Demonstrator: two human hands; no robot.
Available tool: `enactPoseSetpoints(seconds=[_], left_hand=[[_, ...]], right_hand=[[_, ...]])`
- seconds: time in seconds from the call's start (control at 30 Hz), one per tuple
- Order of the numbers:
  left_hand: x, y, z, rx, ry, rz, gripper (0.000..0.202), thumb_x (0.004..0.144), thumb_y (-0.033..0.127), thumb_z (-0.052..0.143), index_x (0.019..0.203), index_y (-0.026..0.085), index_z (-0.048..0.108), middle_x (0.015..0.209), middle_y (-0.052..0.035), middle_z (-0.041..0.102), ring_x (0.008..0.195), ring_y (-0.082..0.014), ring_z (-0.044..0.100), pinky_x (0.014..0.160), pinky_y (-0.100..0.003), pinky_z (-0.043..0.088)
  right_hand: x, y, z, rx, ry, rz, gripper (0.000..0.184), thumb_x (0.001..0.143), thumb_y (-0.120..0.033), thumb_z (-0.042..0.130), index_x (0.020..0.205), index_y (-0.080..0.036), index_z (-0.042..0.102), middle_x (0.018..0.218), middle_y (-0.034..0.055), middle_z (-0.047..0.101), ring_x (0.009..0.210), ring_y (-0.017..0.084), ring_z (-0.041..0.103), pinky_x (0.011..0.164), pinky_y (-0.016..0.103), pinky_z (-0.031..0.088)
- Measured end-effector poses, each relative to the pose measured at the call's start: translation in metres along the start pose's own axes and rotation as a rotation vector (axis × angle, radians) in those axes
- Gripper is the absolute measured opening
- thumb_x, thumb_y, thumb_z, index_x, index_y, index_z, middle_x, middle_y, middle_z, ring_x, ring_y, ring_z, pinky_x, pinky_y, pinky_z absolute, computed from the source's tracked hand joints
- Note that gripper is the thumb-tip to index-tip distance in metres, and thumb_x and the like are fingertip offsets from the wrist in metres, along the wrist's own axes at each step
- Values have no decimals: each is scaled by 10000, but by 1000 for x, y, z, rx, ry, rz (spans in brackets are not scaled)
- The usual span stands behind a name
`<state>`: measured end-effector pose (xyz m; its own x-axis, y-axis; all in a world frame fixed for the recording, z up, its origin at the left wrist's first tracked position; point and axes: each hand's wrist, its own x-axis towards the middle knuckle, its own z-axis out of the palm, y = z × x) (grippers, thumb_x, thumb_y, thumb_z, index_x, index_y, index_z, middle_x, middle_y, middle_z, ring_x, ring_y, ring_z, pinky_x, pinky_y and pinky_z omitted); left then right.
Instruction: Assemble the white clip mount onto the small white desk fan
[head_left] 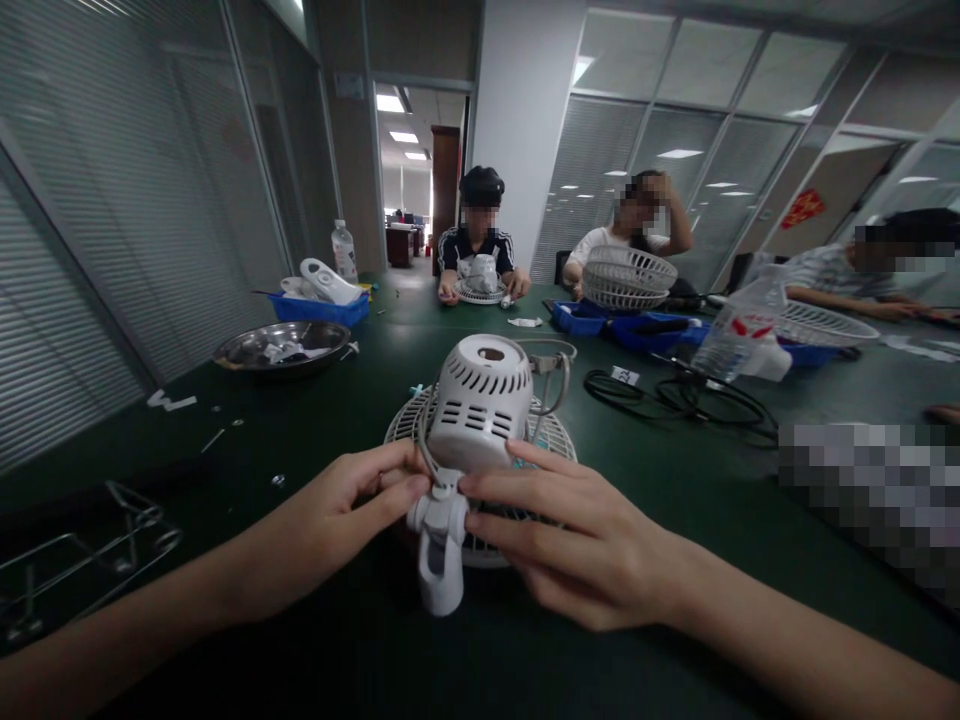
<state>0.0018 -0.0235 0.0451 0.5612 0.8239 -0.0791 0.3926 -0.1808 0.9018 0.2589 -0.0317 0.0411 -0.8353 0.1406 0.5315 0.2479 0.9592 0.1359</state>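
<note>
At the near edge of the green worktop [675, 500], dead ahead of us at twelve o'clock, the fan [480, 420] lies face down on its front grille, its white motor housing turned up toward us. Our left hand [337, 520] comes in from eight o'clock and pinches the neck joint just under the housing, thumb and fingers pressed together on it. Our right hand [577, 540] comes in from four o'clock, fingers spread over the grille rim and fingertips meeting the same joint. The white stand bracket [439, 560] hangs off that joint toward six o'clock, between our wrists.

We judge the work to be at the joint itself: the bracket being fitted to or freed from the housing, though we cannot tell which from this angle. Whatever follows calls for a steady hold on the housing while the bracket is turned or pressed, and care for the thin wire loop [551, 370] arching at one o'clock.

At ten o'clock a round metal bowl [281, 347] holds what look like small white and metal parts. Behind it a blue tray [319, 308] carries a white fan base, with a bottle [343, 250] beside. At two o'clock more blue trays [622, 325] sit under stacked grilles [628, 278], near a coiled black cable [675, 395]. Three other people sit across the worktop.
</note>
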Motion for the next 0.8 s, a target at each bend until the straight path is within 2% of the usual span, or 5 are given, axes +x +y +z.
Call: enactPoseSetpoints(seconds=[0.13, 0.23, 0.37, 0.63, 0.8], left_hand=[[0, -4, 2, 2, 54, 23, 285, 888, 475, 547, 999, 214, 568, 928, -18, 628, 909, -197, 594, 818, -319, 471], [-1, 1, 5, -3, 88, 19, 305, 804, 397, 673, 1019, 205, 573, 1009, -49, 637, 1009, -235, 582, 910, -381, 449], [-2, 11, 7, -44, 48, -20, 293, 773, 332, 713, 995, 194, 581, 994, -31, 639, 954, -216, 596, 891, -367, 451], [-11, 18, 8, 169, 64, -173, 461, 837, 558, 582, 1143, 214, 607, 981, -28, 637, 815, -201, 553, 750, -320, 434], [-10, 9, 9, 77, 17, -110, 475, 930, 584, 373, 870, 201, 649, 843, -7, 639, 828, -194, 562, 763, -291, 429]], right_hand=[[0, -1, -3, 0, 30, 38, 293, 959, -156, 427, 1154, -61, 623, 1219, 157, 652, 1214, 159, 560, 1148, 404, 311], [1, -2, -3, -3, 89, 70, 236, 972, -149, 455, 1098, -82, 642, 1155, 127, 687, 1152, 130, 601, 1135, 361, 341], [4, -6, 1, 22, 165, 91, 161, 932, -158, 564, 1055, -88, 640, 1078, 96, 711, 1062, 118, 645, 1124, 329, 361], [5, -8, 3, 33, 163, 145, 161, 920, -103, 539, 1056, -117, 623, 1053, 72, 702, 986, 123, 652, 1092, 347, 393], [8, -9, 6, 51, 203, 160, 121, 928, -157, 560, 1030, -117, 613, 1014, 64, 695, 952, 115, 655, 1088, 346, 389]])
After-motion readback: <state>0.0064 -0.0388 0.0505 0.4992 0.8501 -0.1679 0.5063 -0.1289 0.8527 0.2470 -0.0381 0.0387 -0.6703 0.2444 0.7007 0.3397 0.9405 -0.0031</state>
